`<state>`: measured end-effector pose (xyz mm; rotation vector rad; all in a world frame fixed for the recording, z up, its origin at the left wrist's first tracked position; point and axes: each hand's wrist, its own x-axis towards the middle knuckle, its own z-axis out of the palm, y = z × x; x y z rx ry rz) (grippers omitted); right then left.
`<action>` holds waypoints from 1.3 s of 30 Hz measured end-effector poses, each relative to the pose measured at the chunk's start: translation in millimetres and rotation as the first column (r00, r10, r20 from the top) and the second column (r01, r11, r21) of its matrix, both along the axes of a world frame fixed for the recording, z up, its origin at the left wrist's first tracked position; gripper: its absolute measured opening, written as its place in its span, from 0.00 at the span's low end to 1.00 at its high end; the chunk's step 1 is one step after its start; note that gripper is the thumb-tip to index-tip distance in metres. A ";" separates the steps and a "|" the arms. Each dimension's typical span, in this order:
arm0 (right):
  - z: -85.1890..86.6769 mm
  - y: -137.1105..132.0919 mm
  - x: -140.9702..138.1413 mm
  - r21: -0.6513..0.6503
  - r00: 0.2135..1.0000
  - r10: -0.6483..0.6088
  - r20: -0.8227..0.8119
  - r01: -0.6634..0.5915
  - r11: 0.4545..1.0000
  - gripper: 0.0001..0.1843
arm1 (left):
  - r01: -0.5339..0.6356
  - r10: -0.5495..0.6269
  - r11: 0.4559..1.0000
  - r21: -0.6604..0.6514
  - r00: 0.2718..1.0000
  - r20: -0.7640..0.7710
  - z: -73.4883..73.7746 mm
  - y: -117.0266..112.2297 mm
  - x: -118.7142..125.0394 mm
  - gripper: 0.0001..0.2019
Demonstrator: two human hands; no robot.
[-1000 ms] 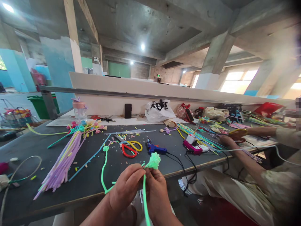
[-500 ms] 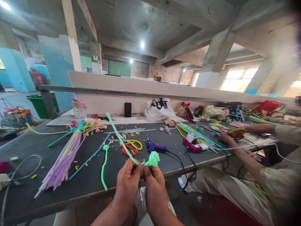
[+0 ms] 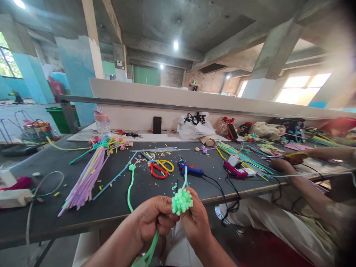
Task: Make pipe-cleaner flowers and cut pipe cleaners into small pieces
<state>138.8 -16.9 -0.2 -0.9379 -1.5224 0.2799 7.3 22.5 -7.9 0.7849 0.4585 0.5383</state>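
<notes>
My left hand (image 3: 151, 218) is closed, its fingers pinched just left of a light green pipe-cleaner flower (image 3: 182, 201). From below that hand hang green pipe-cleaner lengths (image 3: 152, 244). My right hand (image 3: 198, 218) grips the flower from behind and the right, with its fingertips partly hidden by the bloom. A green strip (image 3: 185, 177) sticks up past the flower head. On the table to the left lies another green pipe cleaner with a knobbed end (image 3: 129, 191). Red- and yellow-handled scissors (image 3: 159, 171) and a blue glue gun (image 3: 191, 170) lie beyond my hands.
Purple pipe-cleaner stems (image 3: 83, 176) with coloured blooms lie left, near a bottle (image 3: 102, 124). A phone (image 3: 157, 125) and white bag (image 3: 194, 126) stand at the back. A pink power strip (image 3: 236, 170) and cables (image 3: 229, 202) lie right, beside a co-worker's hands (image 3: 286, 163).
The flower has turned to face me, and both hands have shifted slightly right in view. The long green strip that slanted up from my left hand no longer does; green lengths now hang below it.
</notes>
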 end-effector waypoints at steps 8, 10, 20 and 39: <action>16.7 4.2 0.6 -0.253 0.958 -0.109 -0.265 0.040 0.967 0.05 | -0.441 0.666 0.570 0.694 0.742 -0.076 27.1 -16.5 13.7 0.05; 19.3 3.3 -1.8 -0.252 0.952 -0.117 -0.284 0.043 0.967 0.05 | -0.370 0.737 0.214 0.904 0.669 0.099 23.6 -19.4 13.3 0.04; 17.4 -4.6 -10.1 -0.259 0.933 -0.115 -0.340 0.024 0.966 0.06 | -0.144 0.754 -0.248 0.958 0.593 0.284 20.4 -20.3 5.1 0.08; 4.2 -1.1 -6.4 -0.310 0.643 0.138 -0.753 -0.532 0.788 0.07 | -0.352 0.480 0.752 0.557 0.872 -0.096 26.0 -17.9 -0.8 0.11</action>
